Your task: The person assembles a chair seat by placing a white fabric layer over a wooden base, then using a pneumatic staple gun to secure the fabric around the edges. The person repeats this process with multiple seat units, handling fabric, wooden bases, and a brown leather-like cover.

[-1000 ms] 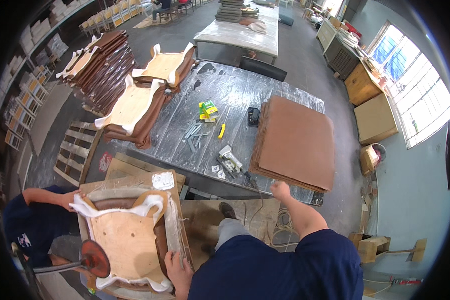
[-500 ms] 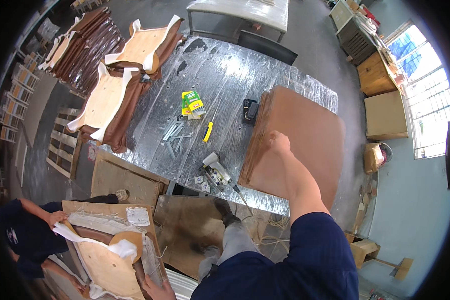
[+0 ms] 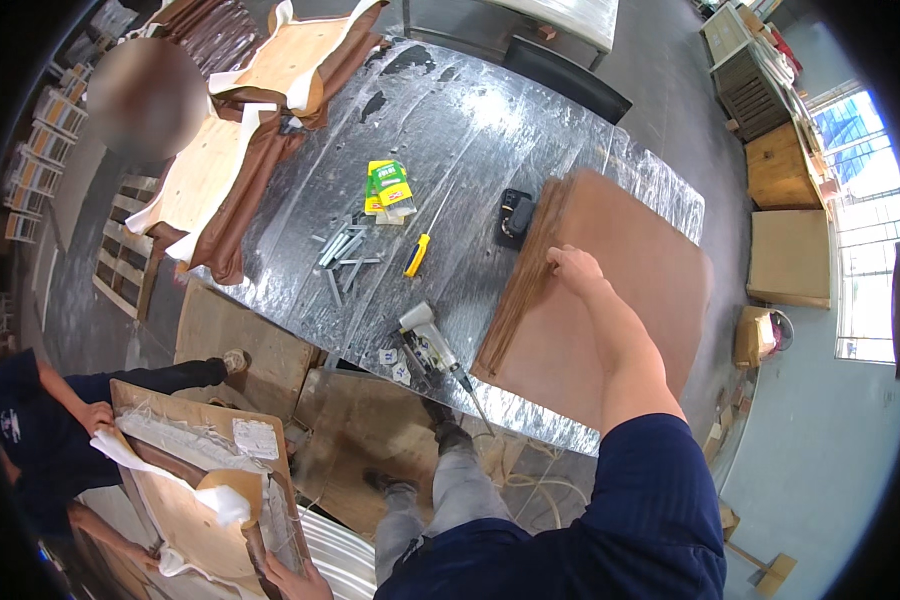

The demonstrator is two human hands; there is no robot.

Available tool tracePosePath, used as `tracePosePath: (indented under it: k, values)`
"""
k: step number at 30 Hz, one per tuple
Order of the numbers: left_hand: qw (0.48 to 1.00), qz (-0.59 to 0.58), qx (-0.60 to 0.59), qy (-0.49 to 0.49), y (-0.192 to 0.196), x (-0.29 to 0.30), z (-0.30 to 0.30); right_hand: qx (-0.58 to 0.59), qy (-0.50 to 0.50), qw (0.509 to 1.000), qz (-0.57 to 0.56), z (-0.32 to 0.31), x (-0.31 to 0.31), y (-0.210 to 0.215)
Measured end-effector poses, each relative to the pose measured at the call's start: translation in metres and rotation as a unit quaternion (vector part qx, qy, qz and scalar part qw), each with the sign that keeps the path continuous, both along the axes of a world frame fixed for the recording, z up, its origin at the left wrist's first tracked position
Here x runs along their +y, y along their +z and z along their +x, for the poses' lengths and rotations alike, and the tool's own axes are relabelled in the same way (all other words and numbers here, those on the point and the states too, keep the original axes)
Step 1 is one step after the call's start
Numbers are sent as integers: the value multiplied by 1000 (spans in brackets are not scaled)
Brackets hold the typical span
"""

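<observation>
The person's right hand [image 3: 573, 268] reaches out over the worktop covered in crinkled clear plastic film [image 3: 470, 130] and rests on the stack of flat brown leather-like sheets [image 3: 620, 300], fingers curled down over the stack's left edge, near its far corner. Whether those fingers pinch a sheet or only press on it cannot be told. The stack fills the right end of the worktop, its near corner reaching the front edge.

The left hand [image 3: 295, 578] sits low at the bottom of the view, fingers closed on the lower edge of a pale wooden seat panel with white padding and brown covering [image 3: 195, 480], which stands off the worktop, below its front edge. A co-worker in a dark top [image 3: 30, 450] holds the same panel from its left side.

Just left of the stack lies a small black device [image 3: 515, 218]. Towards the middle are a yellow-handled knife [image 3: 417, 255], loose grey metal strips [image 3: 342, 258] and a green-and-yellow packet [image 3: 390, 187]. A grey pneumatic staple gun [image 3: 425, 335] lies at the front edge. More wooden seat panels [image 3: 240, 140] overhang the left end.
</observation>
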State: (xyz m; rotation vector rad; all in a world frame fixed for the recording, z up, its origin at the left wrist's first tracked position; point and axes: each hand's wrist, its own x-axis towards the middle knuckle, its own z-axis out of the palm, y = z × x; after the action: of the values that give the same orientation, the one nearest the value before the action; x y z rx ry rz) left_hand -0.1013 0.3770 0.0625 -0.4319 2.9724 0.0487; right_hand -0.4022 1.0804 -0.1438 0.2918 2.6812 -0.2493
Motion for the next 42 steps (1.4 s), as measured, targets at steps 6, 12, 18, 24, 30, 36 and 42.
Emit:
tracePosePath:
  k: [6,12,18,24,30,36,42]
  values:
    - [1000,24,17,-6,-3,-3,-1,7,50,999,8,-5,14,1]
    - [995,47,11,82,-9,5,17,64,-52,994,-67,-1,0,10]
    - [988,75,26,129,-15,-7,4,152,-322,934,29,34,8,27]
    - [979,60,72,182,11,-5,32,301,-537,772,-160,96,31,27]
    - [966,117,169,160,-9,3,-1,400,-434,807,-31,125,75,106]
    - [950,161,237,125,-36,-9,-107,461,-242,840,148,166,120,201]
    - [960,133,178,170,-42,10,-118,448,-252,852,102,189,85,208]
